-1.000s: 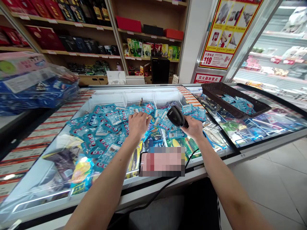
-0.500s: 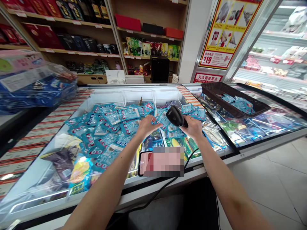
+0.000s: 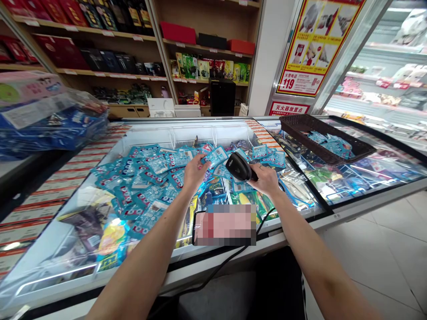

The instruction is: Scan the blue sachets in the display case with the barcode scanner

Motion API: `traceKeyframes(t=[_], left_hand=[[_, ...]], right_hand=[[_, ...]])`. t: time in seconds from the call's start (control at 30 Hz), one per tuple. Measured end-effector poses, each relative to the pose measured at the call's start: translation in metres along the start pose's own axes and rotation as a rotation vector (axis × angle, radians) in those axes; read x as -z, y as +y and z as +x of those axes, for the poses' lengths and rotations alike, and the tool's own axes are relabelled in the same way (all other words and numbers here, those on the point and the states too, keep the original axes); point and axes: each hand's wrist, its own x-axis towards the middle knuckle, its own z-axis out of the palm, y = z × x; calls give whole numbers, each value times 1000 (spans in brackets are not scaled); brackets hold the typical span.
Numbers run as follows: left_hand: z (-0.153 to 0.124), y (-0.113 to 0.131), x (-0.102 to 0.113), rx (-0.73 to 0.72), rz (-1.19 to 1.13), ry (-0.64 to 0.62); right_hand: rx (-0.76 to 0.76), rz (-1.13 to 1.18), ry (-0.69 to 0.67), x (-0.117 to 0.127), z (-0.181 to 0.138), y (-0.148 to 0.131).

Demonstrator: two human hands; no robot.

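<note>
My right hand (image 3: 266, 179) is wrapped round the handle of a black barcode scanner (image 3: 239, 167), whose head points left. Between the thumb and fingers of my left hand (image 3: 196, 172) is a small blue packet (image 3: 216, 155), its printed side with a barcode facing up. The packet is just left of the scanner head. Many more blue packets (image 3: 147, 171) lie spread over the glass top of the chest freezer (image 3: 83, 200), mostly to the left of my hands. A few others (image 3: 267, 153) lie beyond the scanner on the right.
A phone (image 3: 223, 227), its screen blurred out, lies at the freezer's near edge beside the scanner's black cable (image 3: 230, 258). On the right stands a brown basket (image 3: 328, 146) with blue packets inside. Plastic-wrapped blue packs (image 3: 53, 120) are at the left. Shelves (image 3: 110, 73) rise behind.
My left hand has moved slightly left and now holds a blue packet raised before the scanner. My right hand has shifted the scanner a little left and down.
</note>
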Motion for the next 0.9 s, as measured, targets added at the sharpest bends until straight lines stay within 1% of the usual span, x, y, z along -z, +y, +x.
traceKeyframes(t=[0.23, 0.33, 0.43, 0.7, 0.9], left_hand=[[1, 0, 0, 24, 6, 2], [1, -1, -1, 24, -9, 35], [2, -2, -1, 10, -24, 53], [1, 2, 1, 32, 5, 48], [-1, 2, 1, 16, 18, 29]], right_hand=[[-25, 3, 10, 4, 0, 5], [-67, -6, 54, 5, 0, 8], [-65, -24, 78, 4, -1, 9], [-72, -39, 66, 2, -1, 9], [-22, -41, 15, -3, -1, 4]])
